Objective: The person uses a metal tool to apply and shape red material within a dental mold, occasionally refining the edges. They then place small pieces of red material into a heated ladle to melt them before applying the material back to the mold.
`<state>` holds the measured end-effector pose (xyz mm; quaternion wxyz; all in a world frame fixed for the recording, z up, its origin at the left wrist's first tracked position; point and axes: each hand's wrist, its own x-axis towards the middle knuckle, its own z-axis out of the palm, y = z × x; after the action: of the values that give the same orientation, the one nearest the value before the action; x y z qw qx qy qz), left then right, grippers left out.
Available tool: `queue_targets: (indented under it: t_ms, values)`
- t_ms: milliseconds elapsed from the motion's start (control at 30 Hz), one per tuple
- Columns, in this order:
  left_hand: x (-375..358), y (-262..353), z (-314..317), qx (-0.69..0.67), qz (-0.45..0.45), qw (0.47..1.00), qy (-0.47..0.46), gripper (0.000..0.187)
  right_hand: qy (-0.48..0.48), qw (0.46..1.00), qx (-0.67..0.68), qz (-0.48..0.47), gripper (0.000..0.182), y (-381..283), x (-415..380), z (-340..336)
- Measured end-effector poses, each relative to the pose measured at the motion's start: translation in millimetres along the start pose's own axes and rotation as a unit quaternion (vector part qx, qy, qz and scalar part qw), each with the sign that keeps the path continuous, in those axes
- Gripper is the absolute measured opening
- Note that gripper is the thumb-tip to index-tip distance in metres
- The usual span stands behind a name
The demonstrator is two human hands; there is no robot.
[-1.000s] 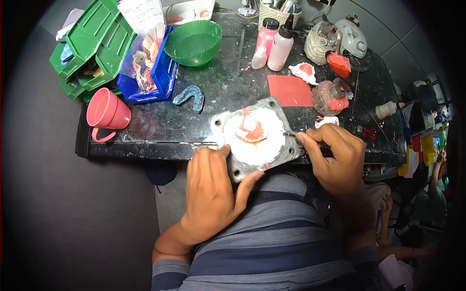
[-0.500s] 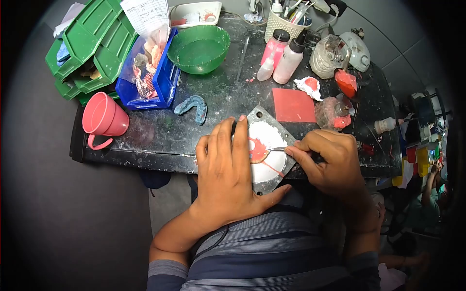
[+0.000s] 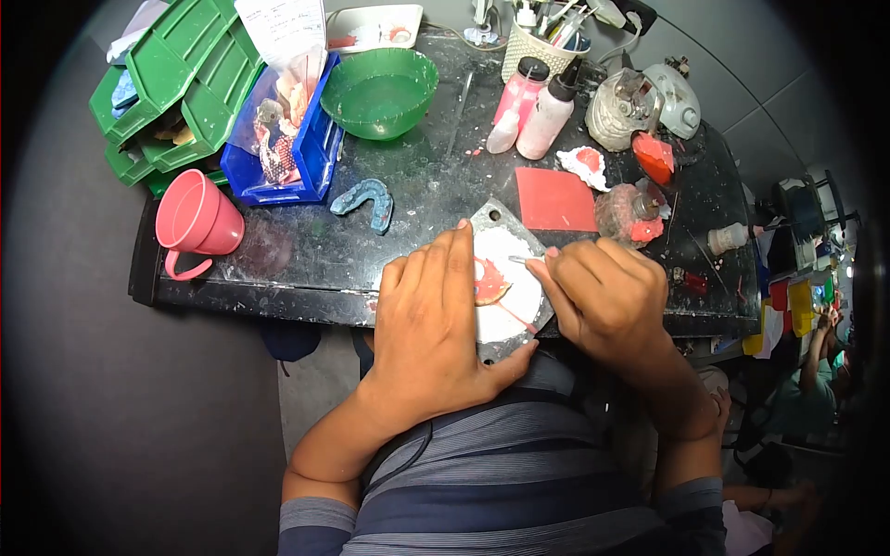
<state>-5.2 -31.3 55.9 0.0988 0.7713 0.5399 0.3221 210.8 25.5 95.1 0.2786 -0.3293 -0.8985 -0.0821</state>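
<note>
Head view, centre: left hand (image 3: 426, 320) grips metal plate (image 3: 501, 348) as right hand (image 3: 612, 292) pinches tool (image 3: 517, 260) shifted up-frame, work apparently turning from pink piece (image 3: 490, 284) to white plaster (image 3: 526, 289).

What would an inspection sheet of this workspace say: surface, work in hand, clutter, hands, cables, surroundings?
Surface: black worktop, scuffed, flecked with white residue.
Work in hand: metal plate at the worktop's front edge, with white filling and red patch; partly covered.
Clutter: pink mug, blue bin, green bowl, blue U-shaped piece, bottles, red sheet.
Hands: left hand grips the plate; right hand pinches a thin tool over the filling, contact unclear.
Cables: pale cable behind the basket.
Surroundings: tiled wall; another person at far right.
</note>
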Motion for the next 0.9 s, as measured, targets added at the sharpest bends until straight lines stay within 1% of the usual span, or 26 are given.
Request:
queue_targets:
  t_ms: [100,167,200,267,400,500,600,700,767,900]
  values:
    - [0,-2,0,-0.001,0.002,1.0,0.002,0.119,-0.01,1.0,0.02,0.0,0.024,4,5,-4]
    - [1,-2,-1,-0.001,0.001,1.0,0.005,0.118,-0.042,0.998,0.05,0.018,0.024,4,5,-13]
    - [2,-2,-2,-0.002,-0.002,1.0,0.0,0.117,-0.043,0.998,0.051,0.015,0.024,4,5,-16]
    - [2,-2,-2,-0.005,-0.005,1.0,-0.007,0.116,-0.074,0.996,0.044,0.02,0.025,3,4,-19]
    - [3,-2,-2,-0.001,-0.007,1.0,-0.008,0.114,-0.047,0.998,0.038,0.006,0.026,2,4,-8]
    - [4,-2,-3,0.002,-0.007,1.0,-0.01,0.113,-0.03,1.0,0.005,-0.004,0.026,0,9,-3]
    - [3,-2,-3,0.004,-0.01,1.0,-0.013,0.114,-0.054,0.998,0.013,-0.003,0.027,1,14,-10]
    - [3,-3,-2,0.0,-0.011,1.0,-0.01,0.115,-0.079,0.997,-0.007,-0.003,0.022,0,15,-18]
    - [3,-3,-1,-0.002,-0.009,1.0,-0.01,0.115,-0.081,0.997,-0.001,-0.006,0.028,-3,17,-20]
    - [2,-3,-2,-0.007,-0.014,1.0,-0.01,0.115,-0.081,0.997,-0.01,-0.008,0.028,-6,16,-20]
